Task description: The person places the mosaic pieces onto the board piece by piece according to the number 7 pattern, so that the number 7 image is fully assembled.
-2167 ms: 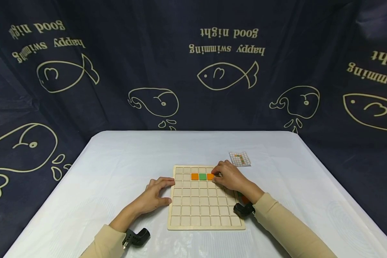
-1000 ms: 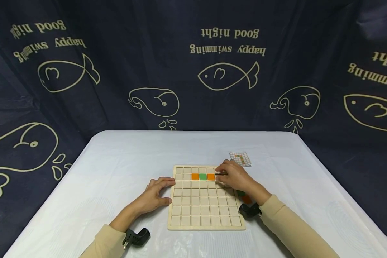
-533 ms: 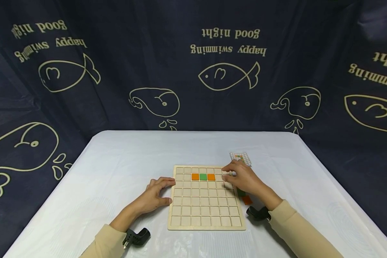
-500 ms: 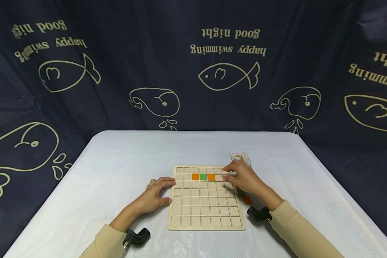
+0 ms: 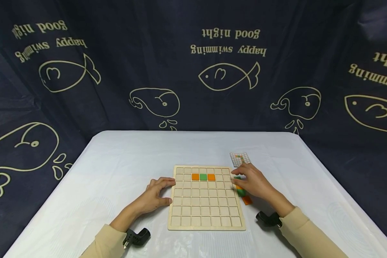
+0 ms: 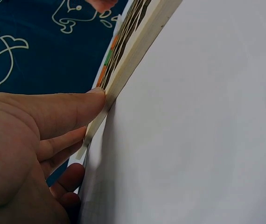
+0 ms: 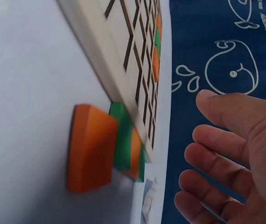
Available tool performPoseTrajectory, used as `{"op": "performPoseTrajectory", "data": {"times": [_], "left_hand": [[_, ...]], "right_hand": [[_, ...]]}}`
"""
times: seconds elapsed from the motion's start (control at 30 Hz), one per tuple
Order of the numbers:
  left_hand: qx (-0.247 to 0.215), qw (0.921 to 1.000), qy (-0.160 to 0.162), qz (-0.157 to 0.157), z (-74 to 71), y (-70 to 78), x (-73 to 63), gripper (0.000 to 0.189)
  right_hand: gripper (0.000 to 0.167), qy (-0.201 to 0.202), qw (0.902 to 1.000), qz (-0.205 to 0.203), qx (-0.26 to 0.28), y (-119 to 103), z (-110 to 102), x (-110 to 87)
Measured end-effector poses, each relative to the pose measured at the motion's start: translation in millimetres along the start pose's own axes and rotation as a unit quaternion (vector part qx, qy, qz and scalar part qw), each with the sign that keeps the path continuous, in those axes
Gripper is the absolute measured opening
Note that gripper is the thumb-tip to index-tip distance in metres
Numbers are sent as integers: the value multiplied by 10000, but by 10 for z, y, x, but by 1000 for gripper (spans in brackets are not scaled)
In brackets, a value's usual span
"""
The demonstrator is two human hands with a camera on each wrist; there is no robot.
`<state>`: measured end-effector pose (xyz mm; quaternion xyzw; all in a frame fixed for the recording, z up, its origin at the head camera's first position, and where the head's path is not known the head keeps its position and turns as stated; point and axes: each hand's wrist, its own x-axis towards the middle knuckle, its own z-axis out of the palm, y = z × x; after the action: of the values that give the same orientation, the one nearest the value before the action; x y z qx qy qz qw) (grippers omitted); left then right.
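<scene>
A wooden grid board lies on the table. In its second row from the far edge sit an orange tile, a green tile and a second orange tile, side by side. My left hand rests against the board's left edge, thumb touching the rim, fingers spread. My right hand hovers by the board's far right edge, fingers apart with nothing between them. Beneath and beside it are loose tiles: an orange one nearest me, then a green one and others, partly hidden in the head view.
A small paper card printed with a coloured grid pattern lies beyond the board's far right corner. White cloth covers the table. A dark curtain with fish drawings hangs behind.
My right hand has let go of the right-hand orange tile on the board and moved right, past the board's edge, uncovering the loose tiles. The left hand has stayed put.
</scene>
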<state>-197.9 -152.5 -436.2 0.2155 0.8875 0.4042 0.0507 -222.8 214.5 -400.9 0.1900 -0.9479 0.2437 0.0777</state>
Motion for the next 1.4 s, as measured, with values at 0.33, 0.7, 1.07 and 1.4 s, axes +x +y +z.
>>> {"op": "performPoseTrajectory", "data": {"times": [0.33, 0.7, 1.07, 1.4], "left_hand": [[56, 9997, 175, 187, 25, -16, -6, 54], [14, 10000, 20, 73, 8, 11, -2, 56], [62, 10000, -17, 49, -1, -1, -1, 55], [86, 9999, 1, 109, 5, -8, -1, 55]], "right_hand": [[23, 24, 9996, 278, -31, 82, -28, -123], [24, 102, 9996, 232, -127, 175, -27, -223], [23, 101, 9988, 223, -416, 225, 16, -356], [27, -6, 9963, 619, -590, 189, 42, -426]]}}
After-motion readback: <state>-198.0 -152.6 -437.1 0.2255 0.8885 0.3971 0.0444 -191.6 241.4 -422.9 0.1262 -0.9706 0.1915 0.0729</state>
